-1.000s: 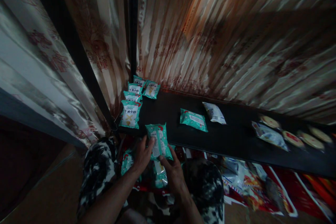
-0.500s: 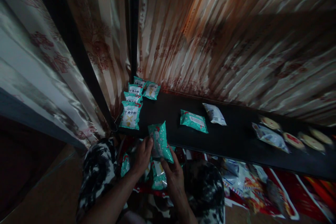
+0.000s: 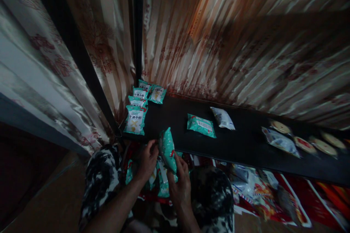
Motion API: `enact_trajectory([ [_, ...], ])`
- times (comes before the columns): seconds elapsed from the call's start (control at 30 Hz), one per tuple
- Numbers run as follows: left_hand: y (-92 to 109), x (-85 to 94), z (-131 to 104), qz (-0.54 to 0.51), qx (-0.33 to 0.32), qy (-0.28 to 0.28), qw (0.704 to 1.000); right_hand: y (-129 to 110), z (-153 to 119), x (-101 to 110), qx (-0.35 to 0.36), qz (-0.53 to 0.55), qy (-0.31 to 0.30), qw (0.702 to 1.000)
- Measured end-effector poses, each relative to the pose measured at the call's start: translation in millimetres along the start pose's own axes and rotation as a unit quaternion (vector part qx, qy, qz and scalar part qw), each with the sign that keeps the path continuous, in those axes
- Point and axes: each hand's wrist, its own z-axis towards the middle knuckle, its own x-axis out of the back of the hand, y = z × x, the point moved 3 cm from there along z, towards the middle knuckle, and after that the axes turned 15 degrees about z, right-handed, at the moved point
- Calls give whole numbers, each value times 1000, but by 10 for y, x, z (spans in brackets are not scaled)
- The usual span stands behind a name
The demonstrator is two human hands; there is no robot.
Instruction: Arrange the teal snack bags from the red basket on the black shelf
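Note:
My right hand grips the lower end of a green snack packet, which is turned nearly edge-on above the front edge of the black shelf. My left hand is just left of that packet, fingers curved and apart; whether a fingertip touches it is hard to see. Below my hands, between my knees, more green snack packets lie in a red container, partly hidden by my hands. At the shelf's left end, several matching packets stand in a row with white fronts showing, and one more packet is beside them.
Another green packet lies on the shelf, close to a white-and-blue packet. Farther right are a second white-and-blue packet and several round pale items. A black post and curtains border the shelf. Assorted packages sit below.
The packet in my right hand has turned from showing its broad side to nearly edge-on. My left hand's fingers have come away from its left side.

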Motion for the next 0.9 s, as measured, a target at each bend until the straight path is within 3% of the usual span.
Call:
enact_trajectory([
  [0.33, 73, 50, -140, -111, 97, -69, 987, -58, -52, -11, 71, -127, -37, 989],
  [0.53, 93, 6, -163, -130, 83, -100, 983, -132, -86, -68, 139, -180, -32, 973],
  [0.9, 114, -23, -219, -147, 120, -122, 974, -142, -137, -109, 157, -209, -39, 964],
])
